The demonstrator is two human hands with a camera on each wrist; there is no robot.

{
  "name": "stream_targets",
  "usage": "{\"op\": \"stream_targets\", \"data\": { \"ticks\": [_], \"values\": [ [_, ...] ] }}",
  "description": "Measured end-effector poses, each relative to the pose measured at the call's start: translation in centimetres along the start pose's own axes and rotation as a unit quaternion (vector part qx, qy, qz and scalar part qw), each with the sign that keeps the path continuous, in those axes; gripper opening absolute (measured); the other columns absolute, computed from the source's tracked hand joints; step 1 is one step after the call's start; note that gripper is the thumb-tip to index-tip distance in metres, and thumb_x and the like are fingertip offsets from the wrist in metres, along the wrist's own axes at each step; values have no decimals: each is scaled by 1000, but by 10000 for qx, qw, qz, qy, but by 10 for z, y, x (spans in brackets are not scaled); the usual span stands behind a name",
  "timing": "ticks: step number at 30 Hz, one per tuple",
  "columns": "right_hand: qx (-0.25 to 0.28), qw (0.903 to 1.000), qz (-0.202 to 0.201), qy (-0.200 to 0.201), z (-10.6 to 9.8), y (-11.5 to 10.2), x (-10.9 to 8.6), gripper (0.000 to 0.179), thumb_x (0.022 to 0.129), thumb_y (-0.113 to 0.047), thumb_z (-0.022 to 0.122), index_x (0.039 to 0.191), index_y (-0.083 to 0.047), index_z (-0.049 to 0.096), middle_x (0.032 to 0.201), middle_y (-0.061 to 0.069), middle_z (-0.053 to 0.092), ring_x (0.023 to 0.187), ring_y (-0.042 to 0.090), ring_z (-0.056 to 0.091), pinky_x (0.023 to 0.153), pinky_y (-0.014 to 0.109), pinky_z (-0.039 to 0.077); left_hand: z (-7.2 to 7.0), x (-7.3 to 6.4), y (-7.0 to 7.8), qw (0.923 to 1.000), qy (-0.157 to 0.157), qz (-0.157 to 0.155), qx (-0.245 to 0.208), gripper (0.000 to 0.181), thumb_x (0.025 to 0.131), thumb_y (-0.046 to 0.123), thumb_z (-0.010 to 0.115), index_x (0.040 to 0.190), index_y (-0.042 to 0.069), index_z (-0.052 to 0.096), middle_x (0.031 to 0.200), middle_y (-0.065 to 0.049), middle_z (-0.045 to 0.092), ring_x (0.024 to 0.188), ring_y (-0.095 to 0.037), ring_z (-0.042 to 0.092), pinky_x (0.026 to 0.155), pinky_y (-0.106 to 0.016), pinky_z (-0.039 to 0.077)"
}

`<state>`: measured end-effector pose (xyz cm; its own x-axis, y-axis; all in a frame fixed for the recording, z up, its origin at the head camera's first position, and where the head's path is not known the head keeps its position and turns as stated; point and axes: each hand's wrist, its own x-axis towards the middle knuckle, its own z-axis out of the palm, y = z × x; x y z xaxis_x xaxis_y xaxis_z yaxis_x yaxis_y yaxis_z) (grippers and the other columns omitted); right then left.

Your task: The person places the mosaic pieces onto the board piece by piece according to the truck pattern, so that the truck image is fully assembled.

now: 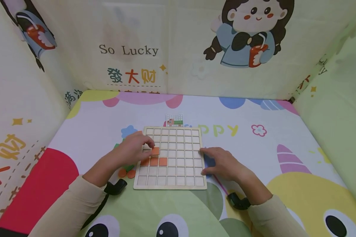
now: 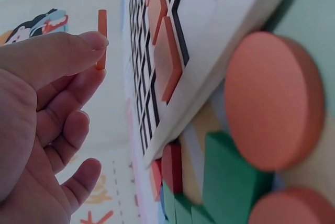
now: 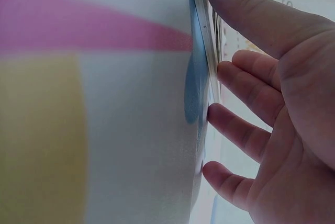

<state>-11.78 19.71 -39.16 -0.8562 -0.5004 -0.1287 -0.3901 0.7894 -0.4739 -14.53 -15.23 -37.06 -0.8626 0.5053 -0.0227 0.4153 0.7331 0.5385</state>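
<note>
Between thumb and forefinger, my left hand [image 1: 133, 148] pinches an orange square tile [image 2: 102, 38], held on edge over the left part of a wooden grid board [image 1: 172, 188]. Its other fingers are loosely bent. Three orange tiles [image 1: 154, 161] sit side by side in a row of cells just nearer to me, beginning at the board's left side. My right hand [image 1: 223, 164] touches the board's right edge with thumb and fingertips, its fingers fairly straight; the right wrist view shows the thumb against the board's edge [image 3: 205, 30].
Left of the board lie loose pieces: orange discs [image 2: 275, 101], green blocks [image 2: 233, 166] and a red piece [image 2: 171, 167], partly hidden by my left arm in the head view. A small card with a coloured grid picture [image 1: 174, 120] lies beyond the board. Printed cloth walls surround the table.
</note>
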Motion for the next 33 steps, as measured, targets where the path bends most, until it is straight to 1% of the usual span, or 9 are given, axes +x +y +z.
{"op": "stream_targets", "data": {
  "ticks": [3,6,13,15,23,30,33],
  "values": [
    [-26,10000,-27,-1,0,0,1,72,82,-33,82,143,-6,54,140,18,54,131,40,46,104,59,35,3,7,1,9999,-90,-48,32,15,89,20,76,101,13,72,93,8,65,96,-21,49,79,-37,44],
    [-24,10000,-29,6,0,0,0,72,82,-32,83,143,-6,54,140,18,55,130,40,47,104,59,35,6,13,1,9998,-200,-83,34,14,89,22,76,101,15,72,92,9,64,97,-22,49,81,-38,44],
    [-12,10000,-50,-5,0,0,0,73,82,-32,83,142,-5,54,140,19,55,130,40,47,105,59,35,12,19,2,9994,-327,43,104,13,90,17,73,103,13,72,93,8,65,94,-19,52,76,-34,47],
    [-8,10000,-38,-8,0,0,0,73,82,-32,83,142,-5,54,140,19,54,130,40,47,105,59,35,13,21,3,9992,-367,4,158,14,89,17,73,103,13,72,93,7,65,94,-19,52,75,-33,48],
    [-48,10000,-38,3,-1,-1,0,73,81,-31,83,143,-5,54,140,18,55,130,39,47,105,58,35,16,24,6,9982,-475,-81,366,18,89,21,75,105,13,72,98,5,66,95,-19,53,77,-33,48],
    [-39,10000,-46,17,-1,-2,-1,72,81,-29,83,142,-4,54,139,19,55,130,40,48,105,59,35,18,25,7,9974,-530,-213,434,18,89,22,75,105,15,71,99,4,64,97,-19,52,78,-33,48],
    [-37,10000,-33,10,-1,-3,-1,72,81,-29,83,142,-4,54,139,19,55,129,40,48,104,59,36,18,25,7,9974,-529,-222,426,17,89,21,75,105,15,72,99,4,64,97,-19,52,78,-34,48]
  ]
}}
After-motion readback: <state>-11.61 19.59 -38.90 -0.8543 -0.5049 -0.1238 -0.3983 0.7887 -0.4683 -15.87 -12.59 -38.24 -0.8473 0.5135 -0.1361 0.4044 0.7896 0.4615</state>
